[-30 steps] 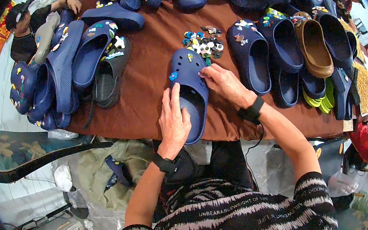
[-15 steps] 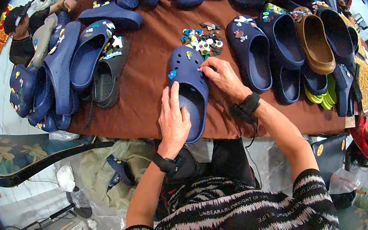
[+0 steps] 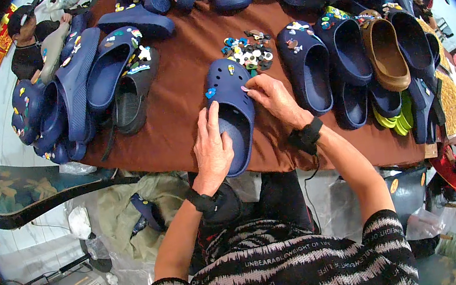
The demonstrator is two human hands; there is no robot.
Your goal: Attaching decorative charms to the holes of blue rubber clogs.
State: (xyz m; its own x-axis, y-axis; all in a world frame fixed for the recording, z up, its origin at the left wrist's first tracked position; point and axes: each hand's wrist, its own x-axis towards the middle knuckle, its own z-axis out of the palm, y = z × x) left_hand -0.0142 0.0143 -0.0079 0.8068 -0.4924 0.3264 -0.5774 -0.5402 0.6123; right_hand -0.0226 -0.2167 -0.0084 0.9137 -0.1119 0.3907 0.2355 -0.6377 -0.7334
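Note:
A navy blue clog [image 3: 231, 88] with holes in its toe lies at the table's near edge, toe pointing away. A small blue charm [image 3: 210, 93] sits on its left side and a small yellow and white charm [image 3: 231, 70] near the toe. My left hand [image 3: 211, 147] grips the clog's left side, fingers on the rim of its opening. With thumb and forefinger, my right hand [image 3: 272, 98] pinches a tiny pinkish charm [image 3: 245, 88] against the clog's right upper side. Just beyond the toe is a pile of loose charms [image 3: 250, 52], mostly black, white and blue.
Decorated clogs [image 3: 310, 69] stand along the right, with a brown clog [image 3: 385, 52] among them. More blue clogs [image 3: 107, 72] lie at the left and along the far side of the brown cloth [image 3: 182, 51]. Other people [image 3: 28, 42] are around the table.
Both hands stay at the clog, the right still pinching at its right side. The whole view has shifted slightly. The person at the far left has moved an arm down.

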